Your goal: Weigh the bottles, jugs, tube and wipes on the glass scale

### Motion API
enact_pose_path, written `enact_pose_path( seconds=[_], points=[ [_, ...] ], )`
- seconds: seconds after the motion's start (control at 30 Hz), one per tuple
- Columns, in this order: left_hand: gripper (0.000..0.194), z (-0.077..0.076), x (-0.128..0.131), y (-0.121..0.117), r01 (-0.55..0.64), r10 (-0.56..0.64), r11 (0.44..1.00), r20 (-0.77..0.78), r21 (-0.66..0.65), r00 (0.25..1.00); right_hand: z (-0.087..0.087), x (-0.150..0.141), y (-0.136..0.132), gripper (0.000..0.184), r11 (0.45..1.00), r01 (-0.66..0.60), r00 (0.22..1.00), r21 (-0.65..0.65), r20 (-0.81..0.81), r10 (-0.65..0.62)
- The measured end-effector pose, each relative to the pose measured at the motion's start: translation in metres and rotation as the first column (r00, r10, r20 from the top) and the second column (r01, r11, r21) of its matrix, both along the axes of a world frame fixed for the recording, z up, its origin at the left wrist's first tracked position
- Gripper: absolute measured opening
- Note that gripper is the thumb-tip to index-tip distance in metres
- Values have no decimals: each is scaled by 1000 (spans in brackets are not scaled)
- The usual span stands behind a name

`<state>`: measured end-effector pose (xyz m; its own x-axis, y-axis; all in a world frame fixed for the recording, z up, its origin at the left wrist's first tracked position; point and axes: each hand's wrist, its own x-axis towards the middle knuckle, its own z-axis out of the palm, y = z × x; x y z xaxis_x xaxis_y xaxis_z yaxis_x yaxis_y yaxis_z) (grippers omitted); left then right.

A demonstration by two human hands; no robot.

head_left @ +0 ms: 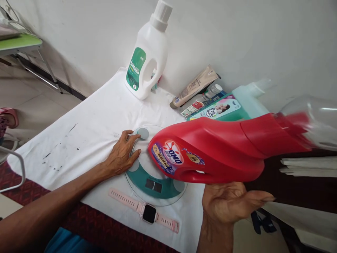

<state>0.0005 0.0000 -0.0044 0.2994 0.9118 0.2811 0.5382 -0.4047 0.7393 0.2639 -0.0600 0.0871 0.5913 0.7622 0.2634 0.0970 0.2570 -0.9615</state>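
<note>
A red OMO laundry detergent bottle has its base on a round glass weighing scale with a teal band; its cap leans toward the right of the view. My left hand rests on the scale's left rim, thumb and fingers spread. Just beside the bottle's handle side, my right hand is open with the palm turned up and the fingers partly hidden behind the bottle. Whether it touches the bottle I cannot tell. The scale's small display shows a mark too unclear to read.
A pink-strapped smartwatch lies before the scale on the white cloth. Behind stand a white bottle, a beige tube, a small clear bottle, a green Pao dudu bottle and, far right, a transparent container. The wall borders the table.
</note>
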Motion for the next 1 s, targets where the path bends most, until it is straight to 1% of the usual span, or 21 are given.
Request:
enact_pose_path(
  seconds=[0.07, 0.1, 0.17, 0.2, 0.23, 0.33, 0.37, 0.43, 0.57, 0.73, 0.9, 1.0],
  points=[
    [46, 0, 0, 1, 1, -1, 1000, -4, -5, 1000, -16, 8, -6, 66, 996, 83, 996, 41, 27, -85],
    [46, 0, 0, 1, 4, -4, 1000, -4, -8, 1000, -25, 12, -9, 67, 987, 152, 986, 49, 55, -155],
    [46, 1, 0, 1, 10, -10, 1000, -5, -15, 1000, -45, 21, -13, 71, 956, 294, 951, 2, 98, -292],
    [46, 2, 0, 1, 12, -12, 1000, -7, -20, 1000, -54, 26, -15, 72, 943, 332, 941, -41, 85, -327],
    [46, 2, -1, 1, 14, -14, 1000, -12, -27, 1000, -61, 30, -15, 73, 938, 334, 942, -94, 44, -332],
    [47, 3, -1, 2, 14, -14, 1000, -26, -28, 1000, -76, 37, -12, 71, 949, 221, 951, -223, -167, -260],
    [48, 3, -1, 3, 13, -13, 1000, -28, -26, 1000, -78, 38, -11, 70, 949, 199, 943, -245, -216, -254],
    [48, 2, 0, 3, 11, -12, 1000, -31, -25, 999, -80, 37, -8, 67, 937, 220, 926, -273, -244, -289],
    [48, 3, -1, 4, 20, -22, 999, -40, -42, 999, -81, 30, -6, 65, 917, 295, 919, -269, -181, -349],
    [49, 5, -1, 3, 18, -20, 998, -34, -60, 999, -83, 25, -7, 64, 929, 301, 932, -216, -140, -335],
    [51, 4, -2, 3, 25, -28, 998, -47, -50, 999, -85, 24, -7, 52, 932, 296, 935, -207, -134, -327],
    [51, 4, -2, 3, 28, -30, 998, -51, -50, 998, -85, 23, -7, 48, 937, 287, 939, -200, -133, -317]
  ],
)
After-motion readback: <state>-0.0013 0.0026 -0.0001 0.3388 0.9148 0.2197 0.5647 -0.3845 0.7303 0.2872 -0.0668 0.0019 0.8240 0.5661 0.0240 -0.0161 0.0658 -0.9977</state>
